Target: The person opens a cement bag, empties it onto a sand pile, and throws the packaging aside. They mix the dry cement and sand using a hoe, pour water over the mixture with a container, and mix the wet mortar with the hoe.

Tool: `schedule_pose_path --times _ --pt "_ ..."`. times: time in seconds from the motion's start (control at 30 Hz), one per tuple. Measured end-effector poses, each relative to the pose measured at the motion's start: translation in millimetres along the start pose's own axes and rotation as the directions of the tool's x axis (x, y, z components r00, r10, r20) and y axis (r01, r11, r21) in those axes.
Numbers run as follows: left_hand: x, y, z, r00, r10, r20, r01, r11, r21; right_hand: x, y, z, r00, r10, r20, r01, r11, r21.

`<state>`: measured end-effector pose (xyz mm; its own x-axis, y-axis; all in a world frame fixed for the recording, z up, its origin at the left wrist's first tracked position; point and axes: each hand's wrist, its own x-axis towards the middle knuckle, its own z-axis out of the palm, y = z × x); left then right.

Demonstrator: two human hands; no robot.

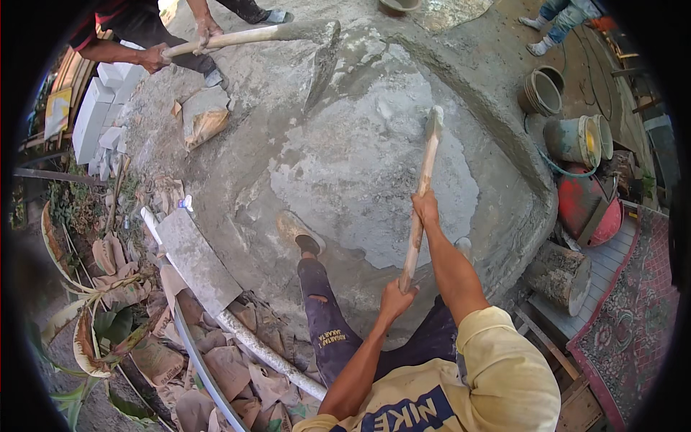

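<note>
A hoe (pixel 424 186) with a pale wooden handle reaches away from me. My left hand (pixel 398 299) is wrapped around the near end of its handle. Farther up the shaft, my right hand (pixel 425 208) grips it too. The hoe's head (pixel 434 119), seen nearly edge-on and coated in grey, is at the far part of a patch of dry grey powder (pixel 345 178), probably cement. Wet grey mortar (pixel 253 178) surrounds the powder. My left shoe (pixel 299 231) stands at the patch's near edge; my right shoe is mostly hidden behind my forearm.
At the upper left, a co-worker's hands (pixel 181 43) hold another hoe (pixel 253 36) over the mix. A torn paper sack (pixel 206 116) lies nearby. Buckets (pixel 571 140) and a red container (pixel 580 197) stand right. White blocks (pixel 97 108), a pipe (pixel 270 351) and crumpled sacks (pixel 227 372) border the left.
</note>
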<state>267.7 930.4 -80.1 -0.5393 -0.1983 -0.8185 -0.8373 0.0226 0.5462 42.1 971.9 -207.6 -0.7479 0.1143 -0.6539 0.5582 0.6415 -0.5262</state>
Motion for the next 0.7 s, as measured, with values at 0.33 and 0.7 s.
schedule_pose_path --times 0.33,0.7 --pt "-155 -47 -62 1.0 0.021 -0.004 -0.02 0.992 0.121 -157 56 -9 0.966 0.136 0.221 -0.209 0.913 0.35" --pt "172 78 -27 0.893 0.441 -0.092 -0.443 0.897 0.005 99 -110 -18 0.934 -0.354 -0.042 0.356 0.915 0.188"
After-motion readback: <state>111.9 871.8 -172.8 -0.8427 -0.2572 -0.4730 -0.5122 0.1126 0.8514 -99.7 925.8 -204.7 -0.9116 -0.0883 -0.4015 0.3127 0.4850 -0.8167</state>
